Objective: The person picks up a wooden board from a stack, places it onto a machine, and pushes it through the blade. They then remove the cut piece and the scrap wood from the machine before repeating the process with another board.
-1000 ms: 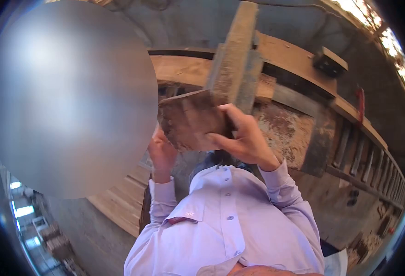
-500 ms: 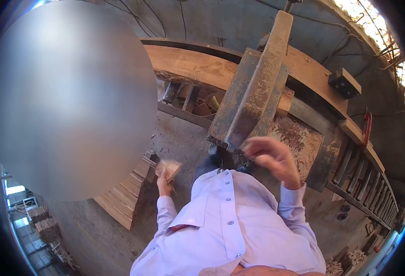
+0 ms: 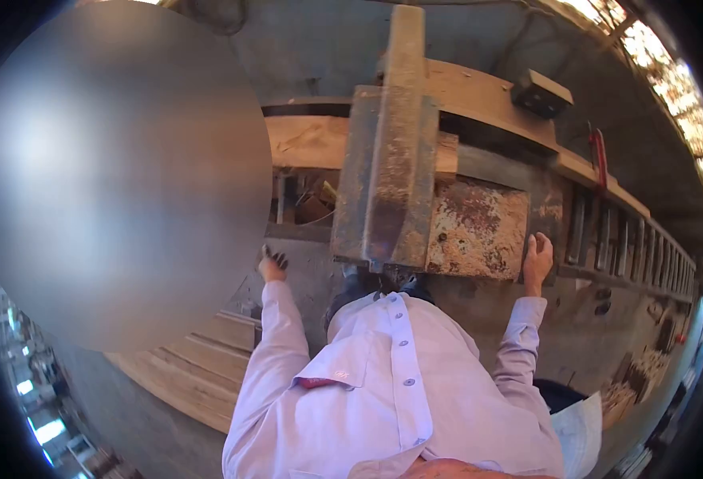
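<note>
My left hand is held out beside a big blurred patch, its fingers apart and nothing visible in them. On the other side, my right hand rests at the right edge of a sawdust-covered metal plate, fingers loosely bent and apart, with no object seen in it. Between the hands stands a woodworking machine with a long dusty guard over its bed. A thick wooden board lies to the left of that guard, and a small wood end shows to its right.
A roller conveyor runs off to the right, with a red clamp behind it. A dark box sits on the back rail. Stacked boards lie low on the left. The blurred patch hides much of the left side.
The view has turned. The wood piece that was in my left hand no longer shows there. My right hand has moved from near the guard's front end to the plate's right edge.
</note>
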Motion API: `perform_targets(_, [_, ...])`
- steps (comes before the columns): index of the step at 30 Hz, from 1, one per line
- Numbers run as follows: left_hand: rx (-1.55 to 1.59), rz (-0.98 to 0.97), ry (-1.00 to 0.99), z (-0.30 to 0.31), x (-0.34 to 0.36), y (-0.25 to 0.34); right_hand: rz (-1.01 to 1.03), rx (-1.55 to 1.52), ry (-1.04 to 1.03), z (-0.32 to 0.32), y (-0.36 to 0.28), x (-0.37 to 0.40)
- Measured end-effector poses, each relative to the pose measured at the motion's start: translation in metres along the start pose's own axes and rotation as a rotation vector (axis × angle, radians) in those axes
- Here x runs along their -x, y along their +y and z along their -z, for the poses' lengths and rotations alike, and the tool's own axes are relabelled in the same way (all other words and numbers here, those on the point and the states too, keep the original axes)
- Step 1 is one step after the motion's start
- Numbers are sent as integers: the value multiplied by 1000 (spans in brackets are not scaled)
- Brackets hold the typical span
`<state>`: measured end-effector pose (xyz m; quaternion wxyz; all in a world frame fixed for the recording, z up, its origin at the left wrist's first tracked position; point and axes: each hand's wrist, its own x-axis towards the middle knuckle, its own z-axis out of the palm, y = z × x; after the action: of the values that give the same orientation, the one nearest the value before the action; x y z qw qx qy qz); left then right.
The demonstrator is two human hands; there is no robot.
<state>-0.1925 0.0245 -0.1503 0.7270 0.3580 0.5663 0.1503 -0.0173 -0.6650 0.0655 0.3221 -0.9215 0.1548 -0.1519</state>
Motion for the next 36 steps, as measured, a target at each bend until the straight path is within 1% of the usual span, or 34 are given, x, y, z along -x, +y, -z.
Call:
perform_targets(1, [45,-41,25,15,-12,7,10,58,26,2,12,2])
perform_targets(3, [77,-275,-10,31,-12,43,11,141,60,2,38,10])
perform_targets(5, [138,-493,-53,21,1,80,39,203,109,-4,60,15])
perform_targets(7, [-244,-580,84,-24,54,139,37,229,167,-12,67,16])
perform_targets(10, [-175,-547,-391,-78,56,175,10,257,227,-17,57,12])
perform_targets(13, [-209,-308,-480,-141,52,190,-33,239,204,-16,52,12])
perform_targets(16, [-361,-296,-186,-190,50,203,-31,215,201,-9,53,11])
perform_targets(17, [-331,-228,-236,-192,32,205,-26,205,205,-8,52,12])
perform_targets(19, [-372,-324,-402,-175,-4,181,-21,198,231,-8,51,11])
perform_targets(20, [-401,-371,-488,-178,-10,179,-27,195,245,-8,51,12])
perform_targets(21, [-148,-66,-469,-189,16,181,-13,187,253,-9,52,12])
perform_targets(24, [-68,-133,-633,-211,40,168,-10,186,268,-6,58,12])
perform_targets(25, [-21,-72,-644,-215,1,165,-17,188,267,-6,60,11])
perform_targets(26, [-31,-87,-627,-216,-7,164,-17,189,264,-6,61,10])
perform_targets(28, [-91,-126,-589,-223,7,156,-34,198,248,-4,59,9])
perform_targets(30, [-124,-124,-595,-233,25,142,-34,210,241,1,55,8])
perform_targets(33, [-170,-110,-641,-245,44,116,-26,234,215,1,55,8])
perform_targets(36, [-239,-119,-730,-253,60,88,-21,204,187,0,57,6])
